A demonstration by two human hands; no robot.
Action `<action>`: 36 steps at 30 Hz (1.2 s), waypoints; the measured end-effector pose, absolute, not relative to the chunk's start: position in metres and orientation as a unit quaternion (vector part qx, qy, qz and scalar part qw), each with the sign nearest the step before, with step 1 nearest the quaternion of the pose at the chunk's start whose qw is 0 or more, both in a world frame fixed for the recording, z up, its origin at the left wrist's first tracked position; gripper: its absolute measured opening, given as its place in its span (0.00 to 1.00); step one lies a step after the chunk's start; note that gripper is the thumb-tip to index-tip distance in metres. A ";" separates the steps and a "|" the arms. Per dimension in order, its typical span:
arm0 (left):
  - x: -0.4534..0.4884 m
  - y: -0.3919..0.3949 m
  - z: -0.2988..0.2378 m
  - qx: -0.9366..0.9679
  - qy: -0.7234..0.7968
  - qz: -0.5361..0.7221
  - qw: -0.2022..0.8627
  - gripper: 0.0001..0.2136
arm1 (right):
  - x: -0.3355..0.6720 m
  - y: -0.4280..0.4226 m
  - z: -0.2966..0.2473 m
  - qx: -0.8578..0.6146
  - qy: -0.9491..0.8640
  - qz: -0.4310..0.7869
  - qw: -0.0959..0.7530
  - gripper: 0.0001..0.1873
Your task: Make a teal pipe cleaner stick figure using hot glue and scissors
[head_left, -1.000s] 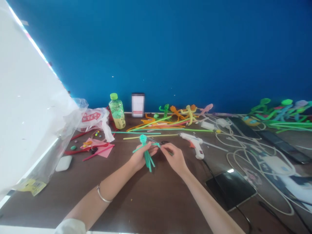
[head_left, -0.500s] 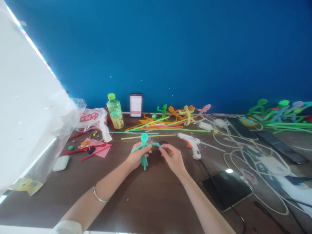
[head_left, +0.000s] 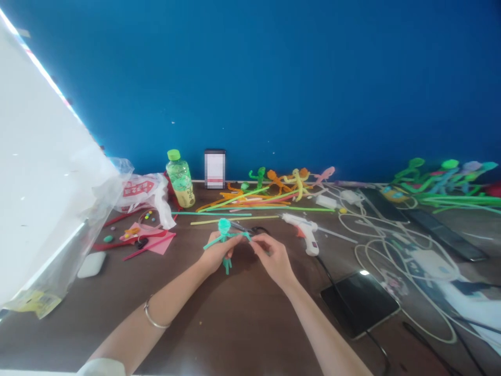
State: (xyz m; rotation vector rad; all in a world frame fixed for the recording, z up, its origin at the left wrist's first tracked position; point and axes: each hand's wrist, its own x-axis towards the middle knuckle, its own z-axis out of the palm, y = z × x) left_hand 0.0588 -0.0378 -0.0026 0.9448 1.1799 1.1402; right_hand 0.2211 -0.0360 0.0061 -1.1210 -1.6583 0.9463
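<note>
A teal pipe-cleaner figure (head_left: 224,226) with a round coiled head, two arms and dangling legs is held above the desk. My left hand (head_left: 218,255) is closed round its body, thumb lying along the arm on the right. With thumb and forefinger, my right hand (head_left: 272,257) pinches the tip of that same arm. Behind the figure, dark-handled scissors (head_left: 258,230) lie partly hidden. To the right of my right hand rests a white glue gun (head_left: 303,230) with an orange trigger.
Loose pipe cleaners (head_left: 242,201) and several finished figures (head_left: 278,180) line the wall. A drink bottle (head_left: 180,180) and a phone (head_left: 215,168) stand at the back. Tangled white cables (head_left: 364,250) and a black tablet (head_left: 358,303) occupy the right; a plastic bag (head_left: 143,190) is left.
My left hand's thumb has slid right along the figure's arm, closer to my right hand. The figure sits slightly lower and its head tilts left. The view has shifted a little.
</note>
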 end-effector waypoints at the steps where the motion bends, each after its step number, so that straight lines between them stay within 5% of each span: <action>1: 0.059 -0.038 -0.002 0.406 0.507 0.488 0.584 0.19 | 0.221 -0.036 0.007 -0.451 -0.672 0.380 0.448 0.08; 14: 0.066 -0.041 -0.001 0.378 0.501 0.510 0.588 0.17 | 0.218 -0.043 0.014 -0.441 -0.698 0.338 0.452 0.08; 24: 0.068 -0.045 -0.002 0.418 0.514 0.498 0.559 0.17 | 0.213 -0.044 0.022 -0.465 -0.619 0.463 0.432 0.14; 36: 0.069 -0.046 0.000 0.397 0.490 0.519 0.576 0.17 | 0.213 -0.045 0.015 -0.445 -0.658 0.374 0.478 0.07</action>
